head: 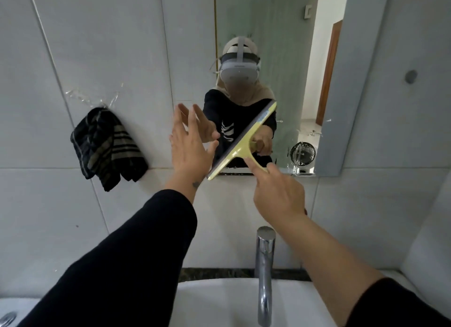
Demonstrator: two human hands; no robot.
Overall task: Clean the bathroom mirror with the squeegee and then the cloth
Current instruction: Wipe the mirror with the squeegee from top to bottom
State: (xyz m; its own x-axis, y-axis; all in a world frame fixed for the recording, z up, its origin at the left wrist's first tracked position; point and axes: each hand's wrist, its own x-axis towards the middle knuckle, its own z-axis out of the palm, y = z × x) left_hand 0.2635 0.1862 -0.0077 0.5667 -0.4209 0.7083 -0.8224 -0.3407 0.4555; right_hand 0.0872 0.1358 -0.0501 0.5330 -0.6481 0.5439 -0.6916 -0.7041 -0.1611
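- Nearest: white basin (219, 300) at the bottom edge, with a chrome tap (264, 265) rising from behind its rim; a dark stone strip runs along the back of the basin.
- Both forearms reach forward over the basin toward the wall; dark sleeves, the right one pushed further up the arm.
- Right hand (278, 195): fingers closed around the handle of the yellow squeegee (241, 143), index finger laid along the handle.
- Squeegee: blade tilted diagonally, low end at the mirror's bottom-left corner, high end up to the right; blade against the glass of the mirror (273, 34).
- Left hand (189, 147): fingers spread wide, holding nothing, palm toward the wall at the mirror's left edge, just beside the blade's lower end.
- Cloth (108, 147): dark, striped, hanging on the tiled wall (73, 46) left of the mirror, well apart from both hands.
- Mirror: droplets along its lower edge; reflection shows the person wearing a headset.
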